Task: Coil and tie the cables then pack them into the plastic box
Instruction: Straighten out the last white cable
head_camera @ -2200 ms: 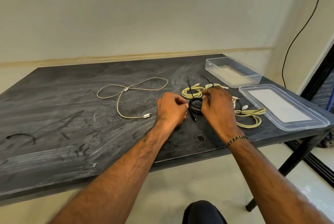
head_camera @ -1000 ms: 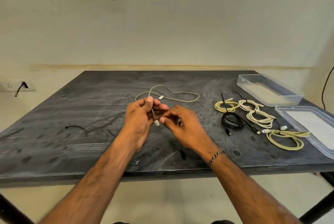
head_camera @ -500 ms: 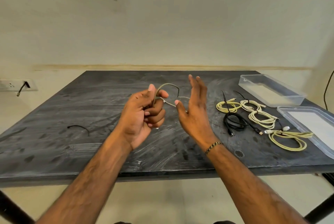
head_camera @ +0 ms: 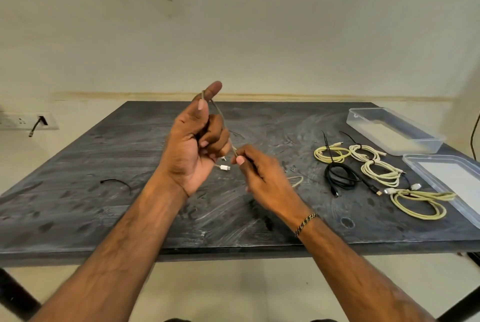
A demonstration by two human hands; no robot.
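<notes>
No brand, label or readable writing shows on anything here; faint marks at the top of the wall (head_camera: 233, 35) are too blurred to read.

The left hand (head_camera: 193, 145) is raised above the dark surface (head_camera: 104, 165), its fingers (head_camera: 215, 137) curled round a grey-beige cable (head_camera: 220, 116). The cable loops over the raised forefinger and runs down to the right hand (head_camera: 262, 176), which pinches it between thumb and forefinger. A white plug (head_camera: 225, 167) of this cable hangs just below the left hand, between the two hands. A further bit of the cable shows beside the right hand, low over the surface.

To the right lie five coiled cables. Four are pale: a yellow coil (head_camera: 331, 154), a white coil (head_camera: 363, 152), a second white coil (head_camera: 380, 173) nearer the front, and a large yellow coil (head_camera: 418, 203) nearest the edge. The fifth is a black coil (head_camera: 341, 175) between them. Thin black ties cross the pale coils.

One clear plastic box (head_camera: 394, 129) stands at the far right corner, with nothing in it that can be made out. One clear lid (head_camera: 446, 178) lies flat nearer the front, touching the large yellow coil.

One loose black tie (head_camera: 117, 182) lies on the left part of the surface, well apart from the rest. One bracelet (head_camera: 306, 223) circles the right wrist. One wall socket (head_camera: 26, 121) at the far left has a black plug in it.
</notes>
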